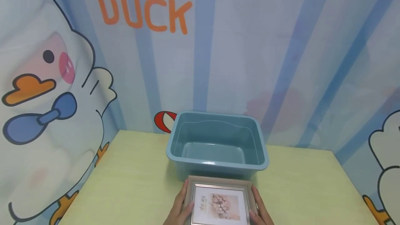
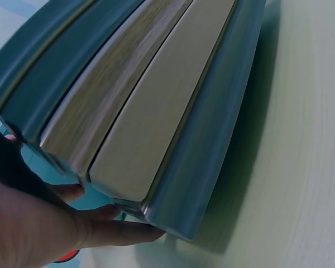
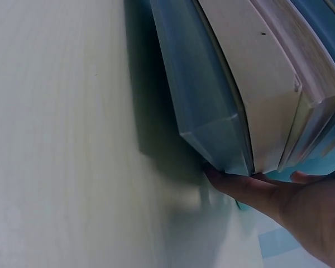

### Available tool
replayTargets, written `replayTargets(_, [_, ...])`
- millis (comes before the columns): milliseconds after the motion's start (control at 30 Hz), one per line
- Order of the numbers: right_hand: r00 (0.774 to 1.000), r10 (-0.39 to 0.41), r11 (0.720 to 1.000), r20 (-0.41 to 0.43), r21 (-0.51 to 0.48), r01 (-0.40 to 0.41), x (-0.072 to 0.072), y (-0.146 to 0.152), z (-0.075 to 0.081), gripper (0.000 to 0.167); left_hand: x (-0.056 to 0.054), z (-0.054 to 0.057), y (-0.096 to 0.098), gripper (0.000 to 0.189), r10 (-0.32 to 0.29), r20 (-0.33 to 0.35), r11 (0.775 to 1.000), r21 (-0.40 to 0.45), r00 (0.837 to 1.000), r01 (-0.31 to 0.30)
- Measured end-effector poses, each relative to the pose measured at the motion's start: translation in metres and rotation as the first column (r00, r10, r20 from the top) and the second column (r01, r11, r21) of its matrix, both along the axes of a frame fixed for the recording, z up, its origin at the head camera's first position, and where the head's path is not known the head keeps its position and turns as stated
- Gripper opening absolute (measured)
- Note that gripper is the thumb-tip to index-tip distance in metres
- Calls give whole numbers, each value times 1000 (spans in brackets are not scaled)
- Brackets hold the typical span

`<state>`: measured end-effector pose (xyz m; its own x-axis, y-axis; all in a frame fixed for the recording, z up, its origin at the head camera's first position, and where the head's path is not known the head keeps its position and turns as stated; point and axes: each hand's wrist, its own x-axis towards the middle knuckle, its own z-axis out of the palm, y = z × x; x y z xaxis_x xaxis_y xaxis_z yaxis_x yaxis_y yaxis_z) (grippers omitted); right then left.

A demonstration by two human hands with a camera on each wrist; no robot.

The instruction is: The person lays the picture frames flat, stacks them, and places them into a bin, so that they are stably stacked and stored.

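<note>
Both hands grip a stack of picture frames from its two short ends, close over the table. The top picture frame (image 1: 218,181) is greyish beige with a silver inner edge around a flower picture. My left hand (image 1: 180,207) holds the left side, thumb on the top face. On the opposite side my right hand (image 1: 261,208) mirrors it. Side on, the left wrist view shows several layers, among them a wood-toned frame (image 2: 109,81), a beige frame (image 2: 162,106) and a bluish bottom frame (image 2: 215,134). In the right wrist view, fingertips (image 3: 234,185) reach under the bottom frame's edge.
Just beyond the stack stands a blue plastic bin (image 1: 215,165), its inside bare. It sits on a pale yellow table (image 1: 140,176) against a striped backdrop (image 1: 231,61) with cartoon ducks. The stack casts a shadow on the tabletop.
</note>
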<state>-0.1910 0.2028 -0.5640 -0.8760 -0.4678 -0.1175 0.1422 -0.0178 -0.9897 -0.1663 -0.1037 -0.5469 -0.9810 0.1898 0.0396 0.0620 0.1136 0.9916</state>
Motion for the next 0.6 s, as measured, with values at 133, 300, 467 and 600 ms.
replayTargets(133, [1000,7,999,0,34,-7,-4,1,-1,68,1,3,-1,75,-32,68,998,51,997,29])
replayTargets(300, [1000,1,1000,-12,26,-1,-4,0,-1,78,4,5,-2,82,-72,92,994,93,993,64])
replayTargets(467, [999,-16,999,-45,34,17,-2,-4,0,90,7,7,-3,86,-106,72,989,113,992,98])
replayTargets(600, [996,-28,997,-86,68,34,-2,-5,0,89,7,6,-2,89,-142,24,985,105,990,139])
